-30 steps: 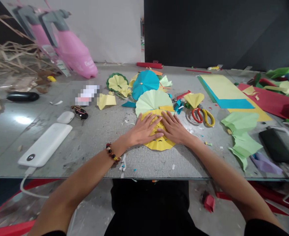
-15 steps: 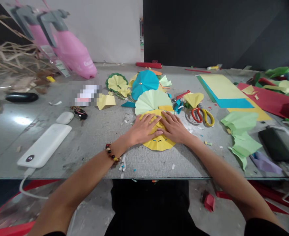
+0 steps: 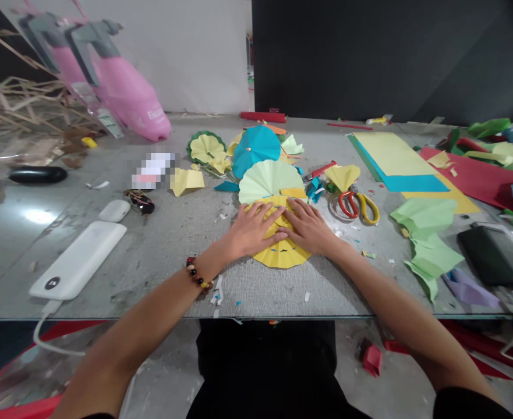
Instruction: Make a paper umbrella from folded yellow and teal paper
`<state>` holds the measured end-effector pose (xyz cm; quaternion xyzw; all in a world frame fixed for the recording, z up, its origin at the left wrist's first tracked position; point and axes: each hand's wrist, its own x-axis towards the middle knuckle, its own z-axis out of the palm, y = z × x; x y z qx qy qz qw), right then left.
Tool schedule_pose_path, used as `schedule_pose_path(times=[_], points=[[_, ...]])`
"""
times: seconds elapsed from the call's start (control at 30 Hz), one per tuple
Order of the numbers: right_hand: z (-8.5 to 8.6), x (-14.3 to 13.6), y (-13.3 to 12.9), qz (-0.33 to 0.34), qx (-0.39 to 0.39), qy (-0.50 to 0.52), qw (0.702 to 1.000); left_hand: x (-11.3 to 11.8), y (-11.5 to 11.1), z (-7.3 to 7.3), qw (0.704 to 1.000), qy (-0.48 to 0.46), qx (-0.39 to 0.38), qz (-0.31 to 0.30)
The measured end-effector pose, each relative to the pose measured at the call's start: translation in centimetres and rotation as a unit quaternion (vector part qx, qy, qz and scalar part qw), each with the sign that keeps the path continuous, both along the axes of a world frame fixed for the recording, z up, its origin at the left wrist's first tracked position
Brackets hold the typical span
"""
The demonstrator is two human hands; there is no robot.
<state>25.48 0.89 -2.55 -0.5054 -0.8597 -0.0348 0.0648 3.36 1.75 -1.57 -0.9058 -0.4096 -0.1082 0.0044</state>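
A round, pleated yellow paper disc (image 3: 282,256) lies near the front of the grey table, with small cut-outs showing in it. My left hand (image 3: 254,230) rests flat on its left side, fingers spread. On the right side of the disc, my right hand (image 3: 311,227) presses down with its fingers apart. The two hands meet or nearly meet at the middle. Behind them a pale green pleated fan (image 3: 267,177) touches the disc's back edge, and a blue pleated circle (image 3: 256,150) lies beyond it.
Scissors (image 3: 357,206) with red and yellow handles lie to the right. Coloured sheets (image 3: 396,154) and crumpled green paper (image 3: 431,244) are farther right. A white power bank (image 3: 79,259) sits left, with pink spray bottles (image 3: 129,96) behind. The table's front edge (image 3: 282,318) is close.
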Motion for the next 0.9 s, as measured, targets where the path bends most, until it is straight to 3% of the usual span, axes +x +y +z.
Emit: schedule_pose_path(times=[0.53,0.9], points=[[0.12,0.03,-0.02,-0.008,-0.008,-0.01,1.0,0.17,-0.01,-0.36,0.999,-0.033,-0.031,0.016],[-0.01,-0.16,0.05,-0.026,0.001,0.029,0.999,0.05,0.29,-0.54,0.999,0.005,-0.037,0.011]])
